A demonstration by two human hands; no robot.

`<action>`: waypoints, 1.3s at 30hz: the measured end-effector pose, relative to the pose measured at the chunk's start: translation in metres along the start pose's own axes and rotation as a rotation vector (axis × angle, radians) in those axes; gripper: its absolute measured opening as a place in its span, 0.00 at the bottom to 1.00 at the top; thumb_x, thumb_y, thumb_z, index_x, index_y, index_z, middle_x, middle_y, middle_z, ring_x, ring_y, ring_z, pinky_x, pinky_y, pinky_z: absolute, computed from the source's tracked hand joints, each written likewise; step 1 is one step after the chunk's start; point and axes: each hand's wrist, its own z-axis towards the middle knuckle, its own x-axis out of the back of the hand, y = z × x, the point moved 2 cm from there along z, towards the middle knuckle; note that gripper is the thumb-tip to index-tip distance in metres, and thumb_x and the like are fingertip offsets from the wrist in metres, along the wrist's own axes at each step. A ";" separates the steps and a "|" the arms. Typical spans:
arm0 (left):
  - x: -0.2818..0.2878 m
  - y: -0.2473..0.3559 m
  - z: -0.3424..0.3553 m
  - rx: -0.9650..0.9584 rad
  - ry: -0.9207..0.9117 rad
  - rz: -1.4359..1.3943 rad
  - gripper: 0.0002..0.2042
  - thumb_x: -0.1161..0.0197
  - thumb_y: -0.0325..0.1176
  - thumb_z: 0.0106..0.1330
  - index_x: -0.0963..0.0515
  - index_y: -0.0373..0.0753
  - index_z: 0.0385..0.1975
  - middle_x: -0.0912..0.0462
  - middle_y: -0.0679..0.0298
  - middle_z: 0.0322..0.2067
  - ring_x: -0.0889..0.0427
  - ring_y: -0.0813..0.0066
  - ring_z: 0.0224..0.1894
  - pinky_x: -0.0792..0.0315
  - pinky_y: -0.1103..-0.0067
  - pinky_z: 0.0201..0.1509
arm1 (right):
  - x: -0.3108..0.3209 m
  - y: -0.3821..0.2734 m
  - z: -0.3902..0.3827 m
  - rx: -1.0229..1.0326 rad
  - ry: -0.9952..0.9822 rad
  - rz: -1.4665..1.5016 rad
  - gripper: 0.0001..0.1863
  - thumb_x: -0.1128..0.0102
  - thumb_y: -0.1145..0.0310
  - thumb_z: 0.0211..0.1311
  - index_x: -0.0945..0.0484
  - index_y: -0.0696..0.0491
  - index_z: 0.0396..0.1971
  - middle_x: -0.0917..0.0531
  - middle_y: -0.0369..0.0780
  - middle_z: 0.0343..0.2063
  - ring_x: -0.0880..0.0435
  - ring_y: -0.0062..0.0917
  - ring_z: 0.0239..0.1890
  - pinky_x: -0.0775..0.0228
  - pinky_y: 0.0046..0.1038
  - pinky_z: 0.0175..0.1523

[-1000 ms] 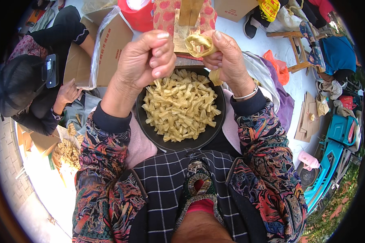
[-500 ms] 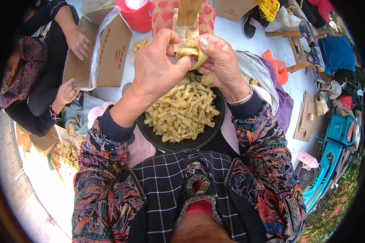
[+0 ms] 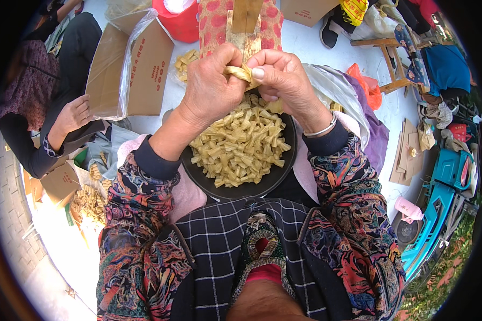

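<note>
My left hand (image 3: 209, 88) and my right hand (image 3: 290, 88) meet above a round black pan. Between them is a soft, flat yellow-tan strip (image 3: 239, 73), looped into a tight knot. Left thumb and forefinger pinch one end, and the right thumb presses against the knot while the other right fingers curl beneath. A short tail of the strip hangs below my right hand. Small knotted yellow-tan pieces (image 3: 238, 142) heap up in the black pan (image 3: 276, 185) on my lap. Which foodstuff the strip is, I cannot tell.
Ahead stands a wooden board (image 3: 246, 18) on a red-spotted cloth (image 3: 212, 27). To its left are a red bucket (image 3: 181, 24) and a cardboard box (image 3: 144, 69) lined with plastic. A co-worker's hand (image 3: 72, 115) is beside that box. Right: wooden stool (image 3: 388, 59), turquoise rack (image 3: 431, 219).
The loose loop between my hands has been drawn into a small tight knot, and my hands have come slightly lower. The co-worker's upper hand has left the box.
</note>
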 end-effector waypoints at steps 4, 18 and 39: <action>0.001 -0.007 0.003 0.105 -0.006 -0.001 0.06 0.36 0.25 0.48 0.29 0.37 0.20 0.26 0.60 0.16 0.25 0.69 0.18 0.32 0.77 0.22 | -0.002 -0.014 0.001 0.011 0.013 -0.383 0.09 0.33 0.71 0.54 0.21 0.56 0.34 0.26 0.28 0.18 0.40 0.06 0.14 0.53 0.12 0.18; 0.006 -0.002 0.003 0.155 -0.010 -0.192 0.08 0.32 0.28 0.48 0.25 0.34 0.18 0.25 0.65 0.13 0.27 0.82 0.17 0.34 0.82 0.20 | 0.012 0.004 0.004 -0.076 -0.251 0.431 0.07 0.40 0.73 0.59 0.22 0.58 0.36 0.34 0.27 0.14 0.44 0.08 0.12 0.49 0.14 0.18; 0.034 -0.003 -0.003 0.423 -0.531 -1.061 0.16 0.40 0.37 0.62 0.33 0.41 0.14 0.40 0.75 0.07 0.40 0.85 0.06 0.46 0.85 0.11 | 0.035 -0.048 -0.019 0.314 -0.051 -0.628 0.09 0.35 0.69 0.57 0.19 0.60 0.30 0.20 0.32 0.22 0.26 0.11 0.26 0.33 0.15 0.31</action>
